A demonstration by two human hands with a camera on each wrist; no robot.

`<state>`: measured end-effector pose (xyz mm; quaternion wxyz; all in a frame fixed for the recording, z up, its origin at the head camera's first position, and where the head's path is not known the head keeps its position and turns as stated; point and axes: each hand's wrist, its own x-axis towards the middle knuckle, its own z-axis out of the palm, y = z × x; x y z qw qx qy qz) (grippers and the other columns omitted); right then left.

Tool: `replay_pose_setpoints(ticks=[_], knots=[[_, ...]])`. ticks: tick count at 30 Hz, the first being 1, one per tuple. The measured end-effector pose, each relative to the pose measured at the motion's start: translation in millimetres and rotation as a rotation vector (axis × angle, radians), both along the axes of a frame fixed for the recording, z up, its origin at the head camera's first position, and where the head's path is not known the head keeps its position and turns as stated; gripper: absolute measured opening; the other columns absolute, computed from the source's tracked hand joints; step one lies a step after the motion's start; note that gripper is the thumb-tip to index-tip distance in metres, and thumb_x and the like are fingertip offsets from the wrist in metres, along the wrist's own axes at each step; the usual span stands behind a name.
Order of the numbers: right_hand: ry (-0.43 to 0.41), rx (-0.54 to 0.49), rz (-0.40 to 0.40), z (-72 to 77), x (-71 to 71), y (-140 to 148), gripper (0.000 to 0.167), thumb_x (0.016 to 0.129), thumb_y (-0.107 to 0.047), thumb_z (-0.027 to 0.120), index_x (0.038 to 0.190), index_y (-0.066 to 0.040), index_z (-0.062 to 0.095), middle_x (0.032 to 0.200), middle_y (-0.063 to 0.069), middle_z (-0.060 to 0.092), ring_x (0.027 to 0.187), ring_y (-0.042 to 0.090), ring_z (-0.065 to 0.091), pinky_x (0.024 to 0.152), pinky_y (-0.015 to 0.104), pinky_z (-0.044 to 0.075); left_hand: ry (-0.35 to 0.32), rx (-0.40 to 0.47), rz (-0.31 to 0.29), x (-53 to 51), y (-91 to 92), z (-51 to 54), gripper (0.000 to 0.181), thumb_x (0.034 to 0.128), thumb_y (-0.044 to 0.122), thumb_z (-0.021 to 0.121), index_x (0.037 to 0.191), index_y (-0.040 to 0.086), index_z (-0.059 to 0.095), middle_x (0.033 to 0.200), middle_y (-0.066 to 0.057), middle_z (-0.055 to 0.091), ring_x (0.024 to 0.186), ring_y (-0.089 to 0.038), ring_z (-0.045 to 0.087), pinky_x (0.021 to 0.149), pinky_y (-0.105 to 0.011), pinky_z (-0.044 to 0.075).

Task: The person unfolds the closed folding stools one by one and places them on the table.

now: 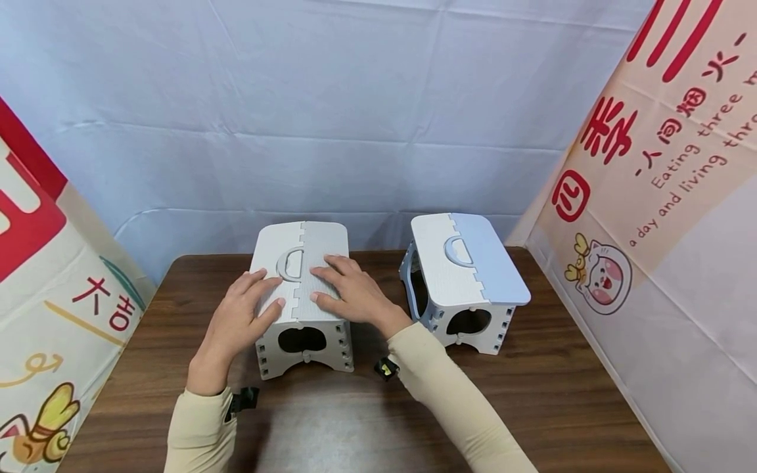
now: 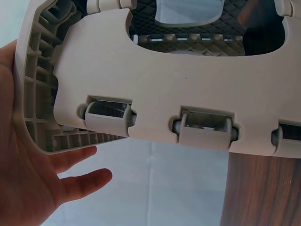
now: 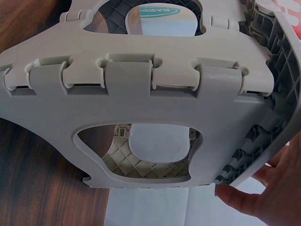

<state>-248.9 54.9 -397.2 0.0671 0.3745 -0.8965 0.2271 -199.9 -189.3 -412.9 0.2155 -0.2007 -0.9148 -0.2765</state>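
Note:
A white and grey folding step stool (image 1: 325, 238) stands unfolded on the table, its carrying handle (image 1: 284, 264) lying flat in the top. My left hand (image 1: 239, 315) rests on the white half, fingers spread, near the handle. On the grey half lies my right hand (image 1: 353, 289), its fingers extended. In the left wrist view, the stool's hinged white side (image 2: 160, 80) fills the frame, with the left hand (image 2: 33, 183) at the top's edge. The grey side panel (image 3: 150, 108) shows in the right wrist view, the right hand (image 3: 275, 193) beside the top's rim.
A second stool, white and blue (image 1: 497, 249), stands unfolded to the right. Both are on a dark wooden table (image 1: 331, 427). A pale cloth (image 1: 331, 131) hangs behind, and printed cloths (image 1: 668, 263) flank the table.

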Motion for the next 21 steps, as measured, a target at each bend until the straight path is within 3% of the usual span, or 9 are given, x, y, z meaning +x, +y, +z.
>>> replay_pose_setpoints(ticks=[8,13,18,21], knots=[[-0.03,-0.016,-0.006,-2.4,0.4,-0.2,0.05,0.094,-0.042,0.049,0.138,-0.017,0.047,0.147,0.012,0.029,0.135,0.026,0.022,0.102,0.045,0.03,-0.013,0.025,-0.008,1.8,-1.2,-2.4,0.039,0.0874,0.031,0.062,0.118,0.007,0.062,0.132,-0.022,0.046,0.126,-0.044,0.033,0.096,-0.058,0.03],[-0.04,-0.078,-0.042,4.1,11.6,14.7,0.051,0.093,-0.037,0.055,0.137,-0.012,0.047,0.146,0.017,0.029,0.134,0.031,0.025,0.102,0.047,0.029,-0.072,0.063,-0.005,4.6,5.9,6.3,0.04,0.087,0.03,0.063,0.12,0.008,0.061,0.134,-0.022,0.043,0.127,-0.045,0.03,0.094,-0.061,0.029],[0.116,-0.141,-0.113,18.2,27.8,47.9,0.054,0.09,-0.03,0.06,0.136,-0.005,0.047,0.143,0.021,0.033,0.13,0.035,0.03,0.1,0.053,0.029,-0.009,0.083,0.007,8.4,21.5,22.8,0.043,0.085,0.027,0.066,0.122,0.006,0.06,0.134,-0.024,0.043,0.127,-0.046,0.03,0.095,-0.062,0.027],[0.229,-0.116,-0.16,25.7,32.4,69.4,0.057,0.089,-0.031,0.06,0.136,-0.002,0.045,0.143,0.024,0.032,0.13,0.038,0.029,0.101,0.055,0.027,-0.022,0.037,0.042,11.3,25.0,31.7,0.047,0.0875,0.031,0.063,0.127,0.006,0.056,0.136,-0.026,0.04,0.129,-0.047,0.027,0.095,-0.065,0.024]])
